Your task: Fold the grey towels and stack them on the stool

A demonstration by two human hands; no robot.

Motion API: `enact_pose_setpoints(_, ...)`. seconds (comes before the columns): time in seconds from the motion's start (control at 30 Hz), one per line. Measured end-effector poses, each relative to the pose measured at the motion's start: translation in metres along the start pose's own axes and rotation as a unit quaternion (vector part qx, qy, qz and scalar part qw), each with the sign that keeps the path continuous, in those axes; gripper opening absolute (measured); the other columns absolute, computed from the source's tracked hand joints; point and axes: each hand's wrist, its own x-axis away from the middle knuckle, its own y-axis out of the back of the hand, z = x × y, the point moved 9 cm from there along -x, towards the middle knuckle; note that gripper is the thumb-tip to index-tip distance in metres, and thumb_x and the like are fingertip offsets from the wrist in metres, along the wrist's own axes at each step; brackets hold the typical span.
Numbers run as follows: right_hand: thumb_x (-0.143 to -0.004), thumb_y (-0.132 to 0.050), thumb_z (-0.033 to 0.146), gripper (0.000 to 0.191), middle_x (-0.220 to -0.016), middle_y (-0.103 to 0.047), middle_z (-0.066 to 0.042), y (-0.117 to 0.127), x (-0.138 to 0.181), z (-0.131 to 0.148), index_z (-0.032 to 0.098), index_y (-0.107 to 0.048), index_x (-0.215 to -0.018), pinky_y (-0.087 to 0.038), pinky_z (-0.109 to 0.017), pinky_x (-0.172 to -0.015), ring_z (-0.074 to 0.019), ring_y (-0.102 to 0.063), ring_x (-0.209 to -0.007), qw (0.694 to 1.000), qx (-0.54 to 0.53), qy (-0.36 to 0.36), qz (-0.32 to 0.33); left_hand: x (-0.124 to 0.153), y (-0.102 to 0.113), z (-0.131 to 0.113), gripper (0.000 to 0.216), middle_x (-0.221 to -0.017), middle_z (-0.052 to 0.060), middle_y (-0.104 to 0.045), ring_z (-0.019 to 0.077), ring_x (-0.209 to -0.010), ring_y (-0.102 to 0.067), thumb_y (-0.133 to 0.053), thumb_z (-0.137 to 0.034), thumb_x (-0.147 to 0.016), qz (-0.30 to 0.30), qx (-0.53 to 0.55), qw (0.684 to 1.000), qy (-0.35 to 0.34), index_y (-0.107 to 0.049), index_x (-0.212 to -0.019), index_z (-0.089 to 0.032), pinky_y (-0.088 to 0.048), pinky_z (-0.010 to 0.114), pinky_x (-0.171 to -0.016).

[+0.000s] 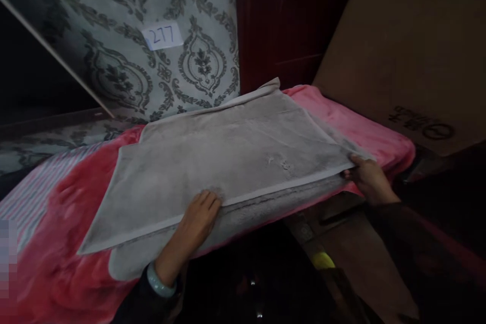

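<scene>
A grey plush cloth (228, 154) with a pale bound edge lies spread in layers over pink and red fleece bedding (72, 207). My left hand (201, 215), a pale green bangle (160, 283) at its wrist, has its fingers curled on the near edge of the cloth. At the near right corner, my right hand (367, 177) pinches the cloth's edge between thumb and fingers. The far edge of the cloth is folded up, its tip raised near the wall. A lower grey layer shows below the near edge. My left thumb is hidden.
A large cardboard box (410, 55) leans at the right. Behind stand a patterned wall (205, 5) with a paper label (163, 35) reading 277, and a dark red panel (281, 25). Striped fabric (45, 182) lies at the left. The floor in front is dark.
</scene>
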Motion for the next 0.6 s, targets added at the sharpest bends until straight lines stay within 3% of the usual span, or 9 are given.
enact_pose_setpoints(0.33,-0.078,-0.072,0.032,0.023,-0.044,-0.045,0.008,0.008,-0.035,-0.008,0.019,-0.053,-0.073,-0.034,-0.017,-0.030,-0.0074,-0.040,-0.031,0.996,0.021,0.070,0.044,0.000,0.013,-0.008,0.026,-0.077,0.003,-0.058,0.0192,-0.071,-0.052,-0.040,-0.001,-0.089,-0.101,-0.028,0.992,-0.069,-0.058,-0.083,-0.019,-0.045,0.031,-0.067)
enact_pose_setpoints(0.5,-0.076,-0.072,0.039,0.027,-0.044,-0.048,0.005,0.016,-0.046,-0.003,0.018,-0.056,-0.071,-0.038,-0.017,-0.032,-0.0082,-0.045,-0.032,0.991,0.074,0.100,0.040,-0.004,0.014,-0.006,0.025,-0.089,0.005,-0.063,0.0194,-0.079,-0.057,-0.041,-0.003,-0.090,-0.119,-0.028,0.990,-0.074,-0.059,-0.098,-0.018,-0.048,0.031,-0.073)
enact_pose_setpoints(0.6,-0.074,-0.072,0.042,0.028,-0.042,-0.048,0.005,0.021,-0.049,-0.001,0.018,-0.057,-0.068,-0.036,-0.017,-0.031,-0.0086,-0.044,-0.032,0.987,0.102,0.120,0.030,-0.005,0.017,-0.006,0.025,-0.087,0.004,-0.063,0.0183,-0.076,-0.057,-0.040,-0.003,-0.090,-0.135,-0.027,0.987,-0.085,-0.058,-0.096,-0.020,-0.048,0.029,-0.071)
